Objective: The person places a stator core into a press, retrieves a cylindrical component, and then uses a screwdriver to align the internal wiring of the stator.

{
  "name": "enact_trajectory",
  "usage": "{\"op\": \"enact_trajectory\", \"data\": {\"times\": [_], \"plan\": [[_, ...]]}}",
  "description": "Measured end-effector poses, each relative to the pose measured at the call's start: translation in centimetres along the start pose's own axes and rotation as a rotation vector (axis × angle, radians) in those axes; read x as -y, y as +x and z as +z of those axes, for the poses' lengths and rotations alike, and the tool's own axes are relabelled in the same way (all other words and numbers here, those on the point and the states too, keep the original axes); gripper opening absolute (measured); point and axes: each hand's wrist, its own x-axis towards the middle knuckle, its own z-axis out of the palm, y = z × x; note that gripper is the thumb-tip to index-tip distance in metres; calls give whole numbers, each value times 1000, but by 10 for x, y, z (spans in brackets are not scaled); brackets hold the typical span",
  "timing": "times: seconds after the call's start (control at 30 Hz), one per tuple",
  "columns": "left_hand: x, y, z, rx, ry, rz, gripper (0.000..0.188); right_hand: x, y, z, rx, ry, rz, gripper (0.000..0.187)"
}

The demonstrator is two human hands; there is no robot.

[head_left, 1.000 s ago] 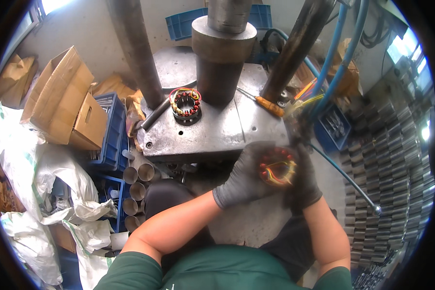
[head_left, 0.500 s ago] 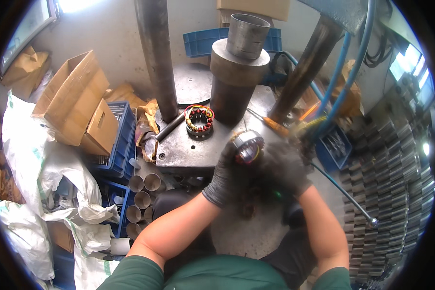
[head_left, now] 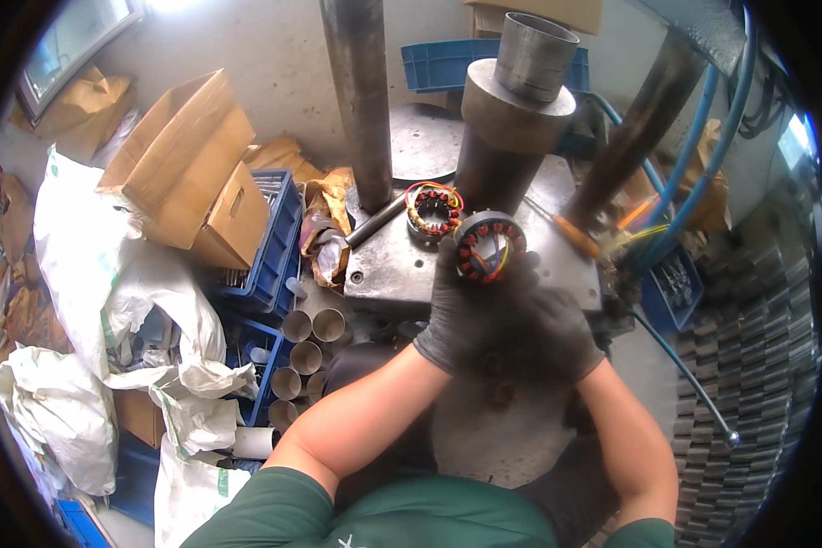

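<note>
A ring-shaped motor stator (head_left: 467, 245), with dark red windings and yellow and red wires, is held up in front of the press bed by my left hand (head_left: 458, 315). Its open face is turned toward me. Close beside and below it, my black-gloved right hand (head_left: 564, 333) is smeared by motion; its fingers cannot be made out, nor whether they touch the stator. Just behind the held one, a second stator (head_left: 424, 227) with red and yellow leads lies on the metal press bed (head_left: 384, 279).
A steel tube (head_left: 537, 59) stands on a thick round block (head_left: 511, 119) at the back. An orange-handled screwdriver (head_left: 577, 237) and a dark bar (head_left: 376, 220) lie on the bed. Short tubes (head_left: 306, 357) and a blue crate (head_left: 279, 251) are left; stacked metal pieces (head_left: 740, 365) fill the right.
The held stator has turned from showing its side to showing its open face toward me. Both hands remain close together near it. The whole view has shifted, moving the surroundings rightward in the picture.
</note>
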Motion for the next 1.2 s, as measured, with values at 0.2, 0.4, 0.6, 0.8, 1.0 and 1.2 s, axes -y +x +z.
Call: {"op": "enact_trajectory", "data": {"times": [0.2,0.4,0.6,0.8,1.0,1.2], "plan": [[6,1,5,-27,47,17,84,8,7,-29,-122,32,-38,26],[6,4,-10,47,270,50,91,11,3,-74,-518,506,595,14],[27,1,-5,-23,445,39,97,-4,-10,-73,-390,840,883,10],[34,2,-10,-52,396,61,96,6,-22,-76,-191,776,904,13],[40,4,-9,-27,336,59,92,44,-25,-90,-436,1162,784,20],[48,4,-11,9,274,-51,93,43,-25,-72,-401,1229,751,21]]}}
